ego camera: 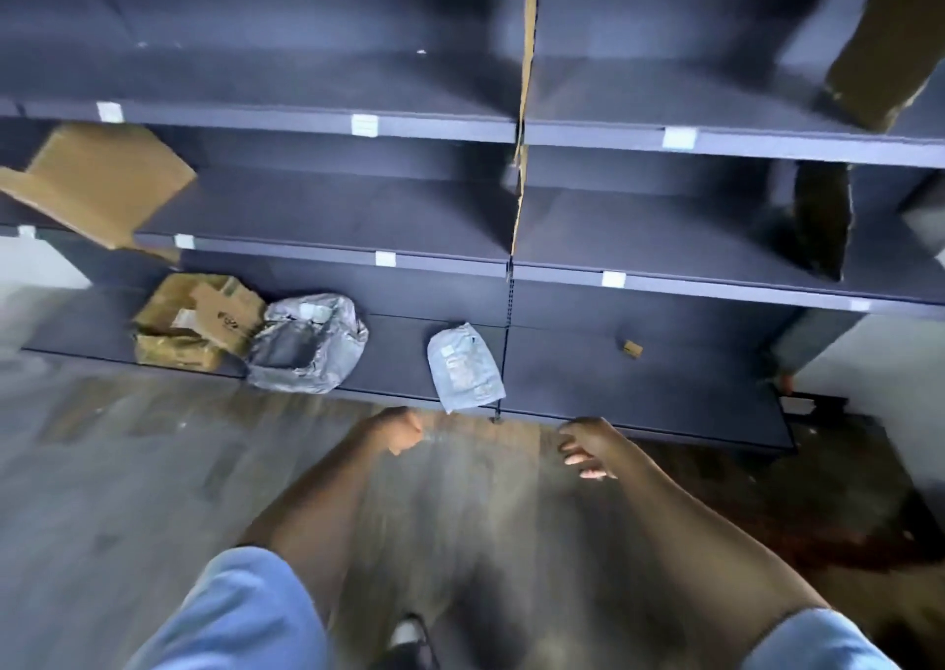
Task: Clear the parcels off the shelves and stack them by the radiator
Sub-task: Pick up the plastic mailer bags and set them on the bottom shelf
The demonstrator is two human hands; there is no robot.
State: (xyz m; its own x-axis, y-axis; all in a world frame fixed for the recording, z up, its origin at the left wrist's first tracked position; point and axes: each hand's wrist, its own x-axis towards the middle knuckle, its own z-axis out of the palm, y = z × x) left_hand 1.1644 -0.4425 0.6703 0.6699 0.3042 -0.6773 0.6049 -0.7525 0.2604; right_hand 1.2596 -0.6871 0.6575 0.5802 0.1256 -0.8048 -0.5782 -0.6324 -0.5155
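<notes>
Currently, left hand (404, 429): clenched, holding nothing
Right hand (588, 447): fingers loose (blurred)
Mailer (464, 366): bottom shelf (639, 388), just beyond hands
Bag (307, 344), box (197, 321): further left

no text, brand or number is legible; motion blur affects the whole view. label carriers present: small white tags (364, 124) on the front edges of the dark shelves (327, 239), content unreadable. a white label on the crushed cardboard box (197, 321) on the bottom shelf, plus a dark printed mark on its flap, neither decipherable. a white label on the crumpled grey mailer (307, 343), unreadable. printed label blocks on the small grey parcel (464, 367), characters not resolvable.
</notes>
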